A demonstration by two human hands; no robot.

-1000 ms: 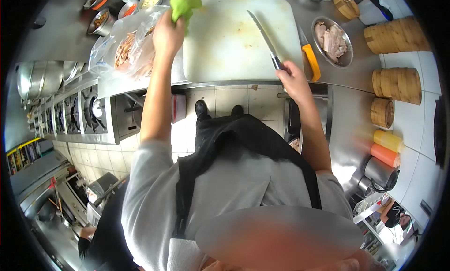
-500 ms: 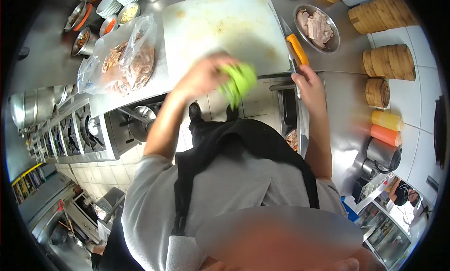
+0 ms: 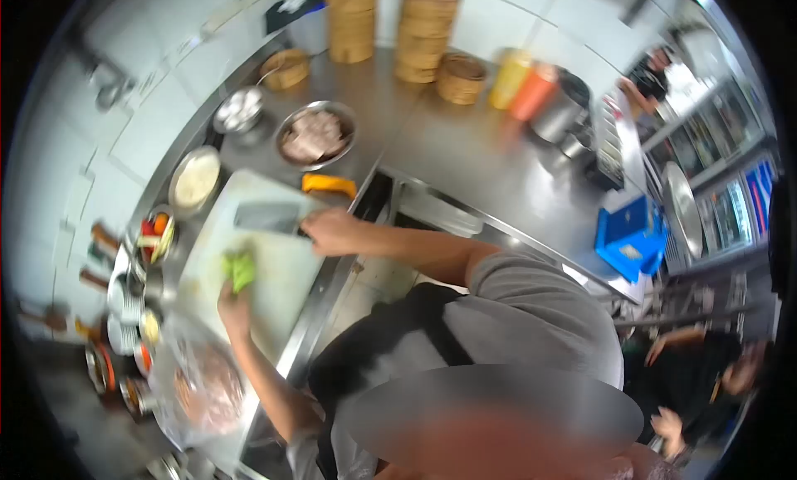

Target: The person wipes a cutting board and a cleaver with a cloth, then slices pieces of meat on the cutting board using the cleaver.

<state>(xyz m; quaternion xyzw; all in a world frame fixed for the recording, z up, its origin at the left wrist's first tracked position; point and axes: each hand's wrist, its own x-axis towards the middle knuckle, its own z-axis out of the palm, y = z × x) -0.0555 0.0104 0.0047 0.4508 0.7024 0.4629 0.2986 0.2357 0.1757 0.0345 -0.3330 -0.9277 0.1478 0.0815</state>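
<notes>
My right hand (image 3: 334, 231) is closed round the handle of a cleaver (image 3: 264, 217). The broad blade is over the upper part of the white cutting board (image 3: 274, 297). My left hand (image 3: 235, 310) has its fingers closed on a bright green vegetable (image 3: 239, 271), low over the board and just below the blade. Blur hides which kind of vegetable it is. Beyond my right hand, a yellow-orange handle (image 3: 330, 185) lies by the board's edge, near a steel bowl of pale sliced meat (image 3: 315, 137).
A clear plastic bag of meat (image 3: 203, 384) lies at the board's near left end. Small bowls of ingredients line the far side, including a bowl with pale contents (image 3: 196, 180). Bamboo steamers (image 3: 425, 32) and squeeze bottles (image 3: 534, 92) stand along the wall. Other people are at the right.
The view has swung round. My left hand has brought the green vegetable down to the board. My right hand has lifted the cleaver from the board's side and brought it over the board.
</notes>
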